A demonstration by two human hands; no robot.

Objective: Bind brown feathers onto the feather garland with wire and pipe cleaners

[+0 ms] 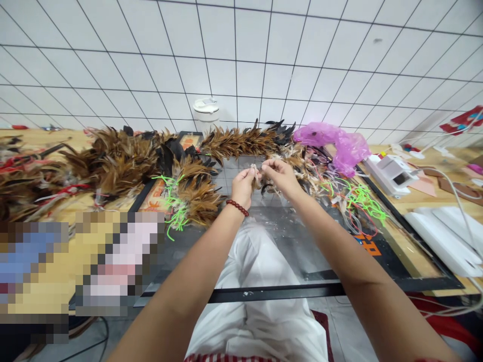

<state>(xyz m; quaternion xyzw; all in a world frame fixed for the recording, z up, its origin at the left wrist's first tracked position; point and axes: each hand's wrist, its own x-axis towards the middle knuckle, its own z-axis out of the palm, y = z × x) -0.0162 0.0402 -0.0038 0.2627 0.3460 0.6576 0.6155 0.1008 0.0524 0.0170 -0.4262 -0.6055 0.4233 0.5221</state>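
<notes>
My left hand [244, 185], with a dark red bead bracelet [237, 207] at the wrist, pinches a small tuft of pale brown feathers [257, 176]. My right hand [278, 175] pinches the same tuft from the other side, fingertips almost touching the left ones. Both hands hover above a glass-topped work surface [287, 236] with a black frame. Behind them lies a long string of brown and black feathers [241, 142], and a thick bundle of brown feathers [196, 193] sits just left of my left hand.
Neon green cords [171, 203] lie left and more green and red cords [362, 201] right. A pink plastic bag [335, 143], a white device [390, 173], a white lidded cup [206, 111] and white sheets [445, 241] surround the work area. More feather piles [45, 176] cover the left.
</notes>
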